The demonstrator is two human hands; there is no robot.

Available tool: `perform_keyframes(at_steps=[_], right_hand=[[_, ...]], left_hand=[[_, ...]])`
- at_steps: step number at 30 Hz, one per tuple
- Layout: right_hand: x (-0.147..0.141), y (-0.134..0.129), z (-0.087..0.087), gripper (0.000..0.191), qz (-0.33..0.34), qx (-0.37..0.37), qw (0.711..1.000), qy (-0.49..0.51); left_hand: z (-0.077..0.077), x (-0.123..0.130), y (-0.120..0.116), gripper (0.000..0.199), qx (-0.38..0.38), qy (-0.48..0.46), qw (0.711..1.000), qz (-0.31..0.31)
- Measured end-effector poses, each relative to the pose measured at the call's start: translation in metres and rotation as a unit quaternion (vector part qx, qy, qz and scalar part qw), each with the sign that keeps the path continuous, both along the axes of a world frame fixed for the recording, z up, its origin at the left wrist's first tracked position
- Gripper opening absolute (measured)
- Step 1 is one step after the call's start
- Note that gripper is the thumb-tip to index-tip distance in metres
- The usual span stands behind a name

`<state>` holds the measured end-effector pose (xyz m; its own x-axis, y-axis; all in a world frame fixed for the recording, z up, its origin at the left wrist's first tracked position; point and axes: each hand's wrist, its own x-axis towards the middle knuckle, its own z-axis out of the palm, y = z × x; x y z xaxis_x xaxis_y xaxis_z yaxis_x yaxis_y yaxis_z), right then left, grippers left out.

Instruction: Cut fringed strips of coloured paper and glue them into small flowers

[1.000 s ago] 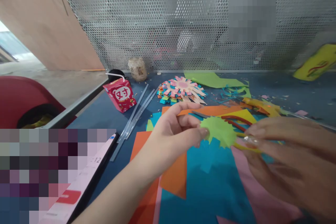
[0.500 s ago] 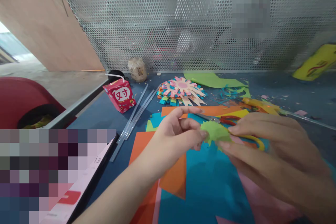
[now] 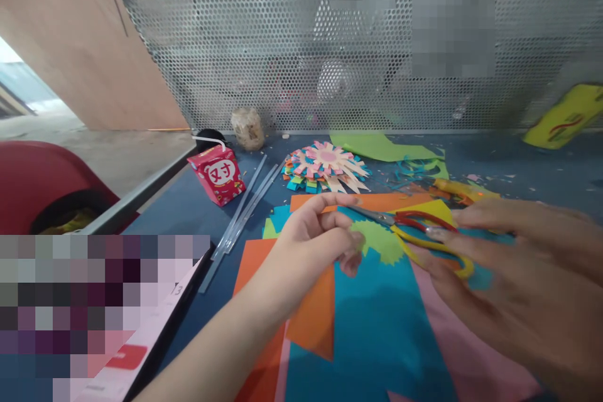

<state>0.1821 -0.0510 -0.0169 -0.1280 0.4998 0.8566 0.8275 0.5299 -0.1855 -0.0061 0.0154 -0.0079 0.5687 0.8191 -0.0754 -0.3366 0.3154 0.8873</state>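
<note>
My left hand (image 3: pixel 325 235) has its thumb and fingers closed at the left edge of a light green paper piece (image 3: pixel 380 242) with a zigzag rim. Beside that paper are scissors (image 3: pixel 432 221) with red and yellow handles, blades pointing left toward my left fingers. Over the scissors' handles is my right hand (image 3: pixel 499 270), its fingers spread and slightly blurred. Its fingertips are close to the handle loops; whether they touch is unclear. Under both hands lie blue (image 3: pixel 372 326), orange (image 3: pixel 311 314) and pink paper sheets (image 3: pixel 464 333).
Fringed, layered paper flowers (image 3: pixel 325 163) lie behind the sheets. To the left are clear glue sticks (image 3: pixel 242 213) and a red drink box (image 3: pixel 217 174) with a straw. A yellow glue gun (image 3: pixel 461 191) lies right; a yellow bottle (image 3: pixel 565 118) is farther back. Perforated metal panel (image 3: pixel 282 44) closes the rear.
My right hand has let go of the green paper and moved right, its fingers spreading over the scissors' handles. My left hand stays nearly in place at the paper's edge.
</note>
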Motion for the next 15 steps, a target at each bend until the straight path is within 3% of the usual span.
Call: perform_keyframes(at_steps=[3, 7, 12, 15], right_hand=[[-0.004, 0.007, -0.001, 0.020, 0.026, -0.020, 0.999, 0.028], [-0.007, 0.012, -0.003, 0.016, 0.081, -0.080, 0.978, 0.175], [-0.012, 0.010, 0.002, 0.011, 0.067, -0.106, 0.964, 0.235], [-0.013, 0.008, 0.005, 0.008, 0.057, -0.135, 0.955, 0.257]], left_hand=[[-0.001, 0.000, 0.001, 0.028, 0.002, 0.009, 1.000, 0.002], [-0.001, 0.001, 0.002, 0.026, 0.025, 0.046, 0.998, 0.015], [0.000, 0.001, 0.004, 0.023, 0.040, 0.079, 0.996, 0.016], [-0.001, 0.001, 0.004, 0.024, 0.042, 0.115, 0.992, -0.023]])
